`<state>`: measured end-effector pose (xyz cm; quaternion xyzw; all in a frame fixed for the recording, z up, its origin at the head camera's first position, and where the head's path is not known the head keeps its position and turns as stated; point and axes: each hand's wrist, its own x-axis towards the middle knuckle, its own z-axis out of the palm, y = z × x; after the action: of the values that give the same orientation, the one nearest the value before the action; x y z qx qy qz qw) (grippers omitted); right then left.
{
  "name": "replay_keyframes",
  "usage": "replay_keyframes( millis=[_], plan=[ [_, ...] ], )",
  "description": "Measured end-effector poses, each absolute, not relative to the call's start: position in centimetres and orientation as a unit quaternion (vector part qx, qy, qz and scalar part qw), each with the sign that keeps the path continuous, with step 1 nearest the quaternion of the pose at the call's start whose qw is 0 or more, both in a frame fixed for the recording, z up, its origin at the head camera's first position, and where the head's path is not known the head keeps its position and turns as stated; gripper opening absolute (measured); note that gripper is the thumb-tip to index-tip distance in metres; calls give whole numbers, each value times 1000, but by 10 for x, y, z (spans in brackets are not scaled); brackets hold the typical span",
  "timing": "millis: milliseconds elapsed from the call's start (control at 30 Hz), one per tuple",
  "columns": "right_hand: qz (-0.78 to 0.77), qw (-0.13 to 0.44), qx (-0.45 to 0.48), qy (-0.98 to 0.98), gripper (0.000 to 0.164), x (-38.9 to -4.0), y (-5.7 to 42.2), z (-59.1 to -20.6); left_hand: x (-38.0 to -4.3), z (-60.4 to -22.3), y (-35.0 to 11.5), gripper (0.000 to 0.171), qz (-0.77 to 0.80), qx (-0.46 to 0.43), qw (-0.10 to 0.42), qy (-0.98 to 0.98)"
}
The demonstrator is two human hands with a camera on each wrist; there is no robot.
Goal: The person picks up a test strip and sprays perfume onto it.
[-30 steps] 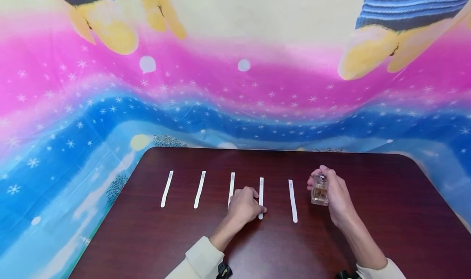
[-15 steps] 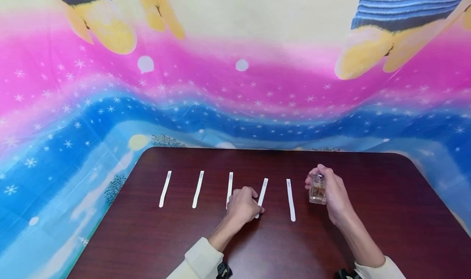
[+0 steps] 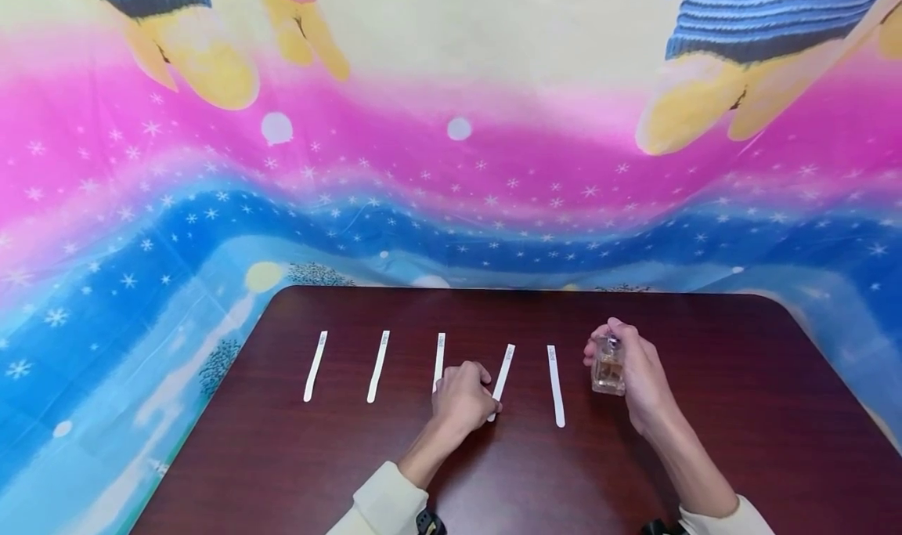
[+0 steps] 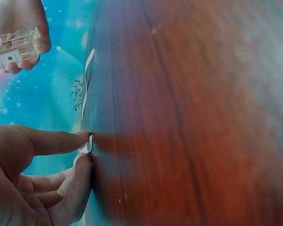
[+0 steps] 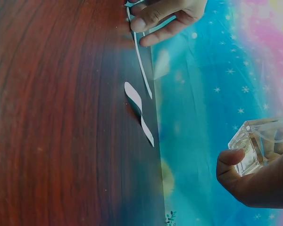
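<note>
My left hand [image 3: 461,400] pinches the near, rounded end of a white perfume test strip [image 3: 503,380] between thumb and finger, low at the tabletop. In the left wrist view the strip's end [image 4: 89,145] shows between the two fingertips. This strip slants, its labelled end pointing away and to the right. Right of it lies another test strip [image 3: 556,386], seen curled in the right wrist view. My right hand [image 3: 645,378] grips a square glass perfume bottle [image 3: 607,369] with amber liquid, held upright above the table. A third strip [image 3: 440,356] is partly hidden behind the left hand.
Two more test strips, one at the far left [image 3: 315,366] and one beside it [image 3: 378,367], continue the row. All lie on a dark red-brown wooden table [image 3: 535,480]. A colourful printed cloth [image 3: 395,159] hangs behind the table's back edge.
The strip at my left hand has turned from nearly straight to slanted, its near end shifting left with the fingers. My right hand has kept the bottle in almost the same place.
</note>
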<state>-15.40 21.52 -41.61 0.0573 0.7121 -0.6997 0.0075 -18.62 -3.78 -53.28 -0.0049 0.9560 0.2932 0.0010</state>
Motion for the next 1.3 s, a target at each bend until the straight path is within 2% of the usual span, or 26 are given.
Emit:
replay_keyframes(
  millis=[333,600,867,1300],
  plan=[
    [-698,7,55,714,44,-156,212,-416,-184,-525,-35,30,300,-11,18,954],
    [-699,10,62,713,45,-155,211,-417,-174,-515,-34,18,331,46,16,942],
    [-696,11,66,715,45,-155,212,-419,-154,-475,-35,16,431,48,57,899],
    [-703,7,63,709,44,-156,211,-418,-153,-463,-53,24,670,13,172,722]
  ],
)
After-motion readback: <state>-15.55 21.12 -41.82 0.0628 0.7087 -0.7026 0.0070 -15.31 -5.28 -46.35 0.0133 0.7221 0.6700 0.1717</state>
